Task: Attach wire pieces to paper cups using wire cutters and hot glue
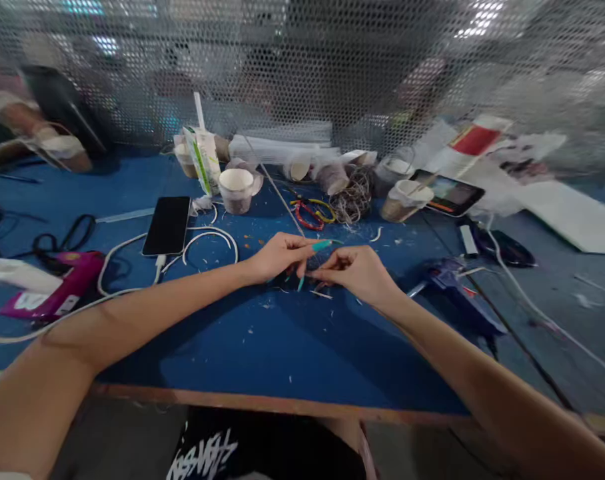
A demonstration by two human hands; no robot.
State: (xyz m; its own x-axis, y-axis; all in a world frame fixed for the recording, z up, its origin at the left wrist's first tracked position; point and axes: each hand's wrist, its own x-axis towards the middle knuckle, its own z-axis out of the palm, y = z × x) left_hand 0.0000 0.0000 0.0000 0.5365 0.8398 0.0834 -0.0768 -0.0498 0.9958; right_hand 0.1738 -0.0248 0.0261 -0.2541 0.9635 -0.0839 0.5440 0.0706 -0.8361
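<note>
My left hand (285, 257), with long turquoise nails, is closed near the middle of the blue table (207, 347). A long thin wire (272, 180) runs from its fingers up and away to the left. My right hand (355, 270) is closed in a pinch just to the right, its fingertips almost touching the left fingers. Whatever lies between its fingertips is too small to make out. Small pale scraps (321, 294) lie under the hands. Beyond them are pliers with red and yellow handles (312, 212) and a tangled bundle of thin wire (352, 193).
A phone (166, 225) with a white cable and a magenta glue gun (57, 293) lie left. To the right are a dark blue glue gun (457, 297) and a lit phone (450, 192). Several cups (236, 190) stand before a perforated metal screen (302, 73). Another person's hand (42, 130) shows far left.
</note>
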